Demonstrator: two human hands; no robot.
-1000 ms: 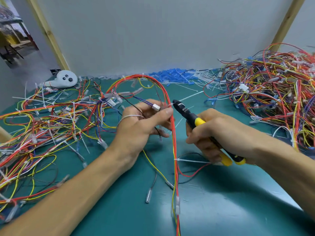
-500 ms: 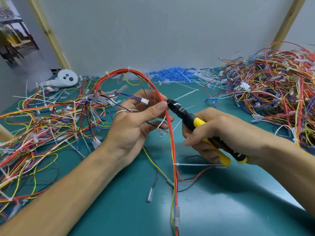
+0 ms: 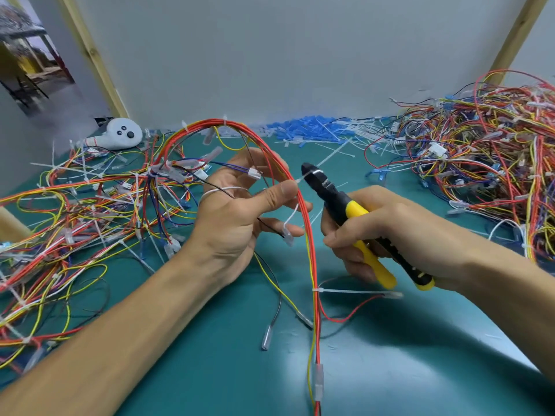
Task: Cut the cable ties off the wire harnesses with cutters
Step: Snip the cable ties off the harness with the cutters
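My left hand [image 3: 240, 211] holds a wire harness [image 3: 310, 235] of red and yellow wires that arches up over the teal mat; my thumb pinches it near the top right of the arch. My right hand [image 3: 384, 232] grips black-and-yellow cutters [image 3: 345, 205]. Their black jaws point up-left and sit on a white cable tie [image 3: 303, 178] right beside my left thumb. Another white cable tie [image 3: 345, 291] wraps the harness lower down, its tail sticking out to the right.
A tangled heap of harnesses [image 3: 486, 178] fills the right side, another spread [image 3: 84, 211] the left. Cut blue and white ties [image 3: 312, 135] lie along the back wall. A white controller-like device [image 3: 120, 135] sits at back left. The teal mat [image 3: 390, 370] covers the table.
The left hand has raised and turned the harness arch, and the cutters have followed up to the tie by the thumb. The camera view has drawn closer.
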